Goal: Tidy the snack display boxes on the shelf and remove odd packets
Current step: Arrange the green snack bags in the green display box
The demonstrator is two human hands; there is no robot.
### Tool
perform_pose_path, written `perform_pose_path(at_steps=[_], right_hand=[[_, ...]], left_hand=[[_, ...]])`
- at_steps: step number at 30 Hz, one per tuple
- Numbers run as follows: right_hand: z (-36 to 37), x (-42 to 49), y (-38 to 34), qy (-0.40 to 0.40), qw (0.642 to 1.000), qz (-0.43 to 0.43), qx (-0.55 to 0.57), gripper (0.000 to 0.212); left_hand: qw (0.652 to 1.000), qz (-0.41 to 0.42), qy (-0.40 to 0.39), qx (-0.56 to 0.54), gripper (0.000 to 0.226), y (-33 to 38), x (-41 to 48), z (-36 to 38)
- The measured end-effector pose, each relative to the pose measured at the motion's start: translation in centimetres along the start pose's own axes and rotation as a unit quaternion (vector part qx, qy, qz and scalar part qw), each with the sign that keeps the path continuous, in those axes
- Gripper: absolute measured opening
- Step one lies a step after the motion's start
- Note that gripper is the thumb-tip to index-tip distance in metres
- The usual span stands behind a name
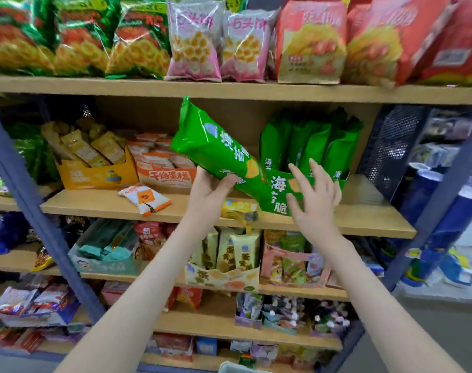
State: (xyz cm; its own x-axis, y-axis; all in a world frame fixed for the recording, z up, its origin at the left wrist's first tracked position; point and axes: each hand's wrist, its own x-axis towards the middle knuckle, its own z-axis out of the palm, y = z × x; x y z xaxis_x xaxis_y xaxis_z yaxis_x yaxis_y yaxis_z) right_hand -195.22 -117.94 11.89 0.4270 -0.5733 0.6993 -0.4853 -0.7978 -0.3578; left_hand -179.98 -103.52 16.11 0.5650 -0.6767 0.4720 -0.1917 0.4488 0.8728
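My left hand grips a long green snack packet, tilted up to the left in front of the middle shelf. To its right stands a green display box holding several matching green packets upright. My right hand hovers with spread fingers in front of that box; whether it touches the box I cannot tell. A small yellow packet lies on the shelf board under the held packet. An orange-and-white packet lies loose in front of the orange-white box. A yellow box stands further left.
The wooden shelf board has bare room right of the green box. Large snack bags fill the top shelf. More display boxes line the lower shelves. A black mesh panel closes the right side, and a blue post stands left.
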Motion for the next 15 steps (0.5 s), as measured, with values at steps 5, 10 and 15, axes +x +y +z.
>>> perform_pose_path(at_steps=[5,10,15], right_hand=[[0.6,4.5,2.0,0.112,0.99,0.036,-0.083,0.069],[-0.4,7.4,4.0,0.102,0.991,0.049,-0.074,0.089],[0.6,7.9,4.3,0.068,0.996,-0.039,-0.05,0.076]], left_hand=[[0.999,0.008,-0.025,-0.025,0.031,-1.7,3.6,1.2],[0.998,0.044,-0.046,-0.028,0.032,-2.7,6.3,1.9],[0.995,0.071,-0.073,0.005,0.033,-4.3,7.8,3.5]])
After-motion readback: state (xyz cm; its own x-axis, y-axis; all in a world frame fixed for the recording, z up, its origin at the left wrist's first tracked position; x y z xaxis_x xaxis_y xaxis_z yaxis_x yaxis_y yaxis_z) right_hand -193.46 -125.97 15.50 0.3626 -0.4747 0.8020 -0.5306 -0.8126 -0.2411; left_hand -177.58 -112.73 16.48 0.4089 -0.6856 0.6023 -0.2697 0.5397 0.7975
